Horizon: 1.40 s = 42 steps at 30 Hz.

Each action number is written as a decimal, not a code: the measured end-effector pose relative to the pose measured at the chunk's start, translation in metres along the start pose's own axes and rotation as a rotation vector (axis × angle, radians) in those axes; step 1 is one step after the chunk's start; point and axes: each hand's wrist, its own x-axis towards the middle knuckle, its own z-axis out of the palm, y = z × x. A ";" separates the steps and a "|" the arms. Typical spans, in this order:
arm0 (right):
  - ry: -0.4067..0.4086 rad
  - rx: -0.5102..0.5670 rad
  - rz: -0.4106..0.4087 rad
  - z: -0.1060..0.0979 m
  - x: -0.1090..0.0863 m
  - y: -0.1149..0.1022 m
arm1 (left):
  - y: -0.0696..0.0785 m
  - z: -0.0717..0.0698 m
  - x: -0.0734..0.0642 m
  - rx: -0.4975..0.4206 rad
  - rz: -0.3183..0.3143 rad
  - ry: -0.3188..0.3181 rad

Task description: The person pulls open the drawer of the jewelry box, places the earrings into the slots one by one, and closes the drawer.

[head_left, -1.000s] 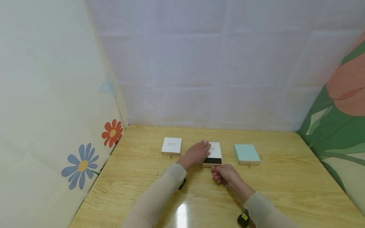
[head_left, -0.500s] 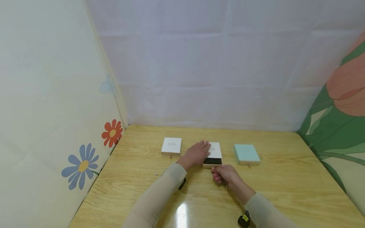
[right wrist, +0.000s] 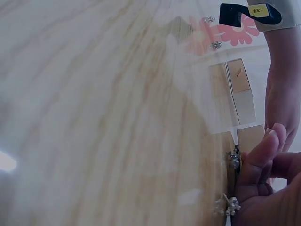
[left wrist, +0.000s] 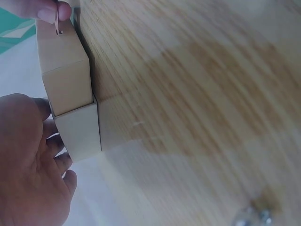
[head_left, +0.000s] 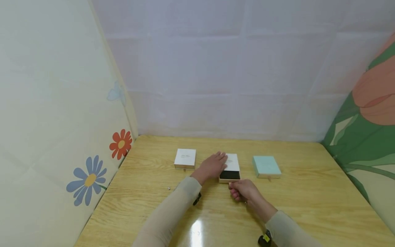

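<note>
A white drawer-style gift box [head_left: 231,162] stands mid-table, its drawer [head_left: 229,179] part way out and a black lining showing. My left hand [head_left: 212,166] rests on the box's white sleeve, fingers extended over the top; the left wrist view shows this hand [left wrist: 28,165] against the sleeve [left wrist: 79,132]. At the drawer's front, my right hand [head_left: 243,189] pinches a small ribbon tab [left wrist: 58,23] between thumb and finger. Beside the right hand in its wrist view lie small sparkly pieces that look like earrings [right wrist: 231,205].
Another white box [head_left: 185,157] stands to the left and a mint-green box [head_left: 266,166] to the right, both shut. A tiny shiny piece [head_left: 169,188] lies on the wooden table [head_left: 139,206] left of my left forearm. Fabric walls border the table.
The drawer has slid slightly further out toward me, with my right hand drawing back a little on the tab. My left hand has stayed on the sleeve.
</note>
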 end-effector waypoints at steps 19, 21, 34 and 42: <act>0.012 -0.017 0.017 0.001 -0.003 0.000 | -0.002 0.005 0.002 0.000 -0.006 -0.003; 0.021 -0.018 0.023 0.000 -0.003 0.000 | -0.001 0.006 0.003 0.000 -0.005 -0.001; 0.053 -0.014 -0.050 -0.006 -0.007 -0.001 | -0.003 0.008 0.007 0.028 0.007 0.002; 0.034 -0.090 -0.113 -0.016 -0.014 -0.003 | -0.002 0.005 0.006 0.025 0.011 -0.009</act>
